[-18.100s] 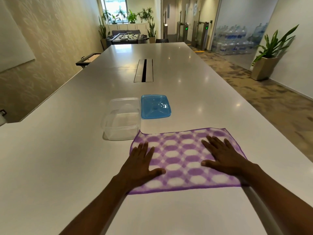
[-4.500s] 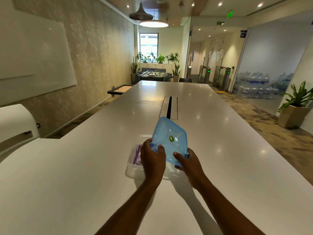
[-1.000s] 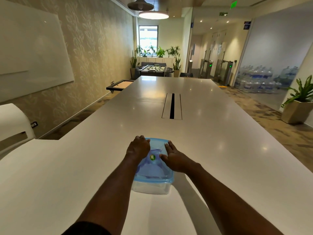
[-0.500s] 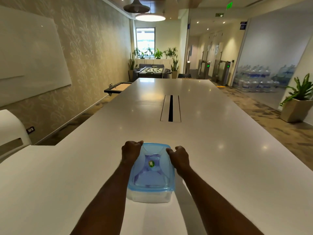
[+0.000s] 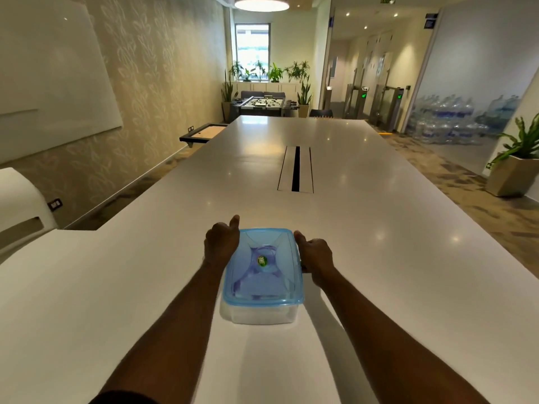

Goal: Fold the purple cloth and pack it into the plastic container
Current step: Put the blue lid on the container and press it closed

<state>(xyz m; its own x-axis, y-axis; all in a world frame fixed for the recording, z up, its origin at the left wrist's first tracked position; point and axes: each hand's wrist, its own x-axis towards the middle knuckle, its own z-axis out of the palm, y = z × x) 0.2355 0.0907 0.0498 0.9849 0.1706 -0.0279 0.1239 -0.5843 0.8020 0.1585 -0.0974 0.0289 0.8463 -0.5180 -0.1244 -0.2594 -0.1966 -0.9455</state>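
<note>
A clear plastic container [image 5: 260, 314] is seen resting on the long white table [image 5: 379, 258], with a blue lid [image 5: 262, 268] seated on top of it. Through the tinted lid a purple cloth [image 5: 250, 279] is made out only dimly inside the container; how it is folded cannot be told. The container is flanked by both hands. The left hand [image 5: 221, 246] is placed against the left edge of the lid near its far corner, fingers curled under and thumb raised above the rim. The right hand [image 5: 315, 253] is pressed to the right edge of the lid, fingers curled down over the side. Each hand is closed around the lid's rim rather than spread wide. A small round green sticker [image 5: 262, 260] is shown at the lid's centre, between the two hands
</note>
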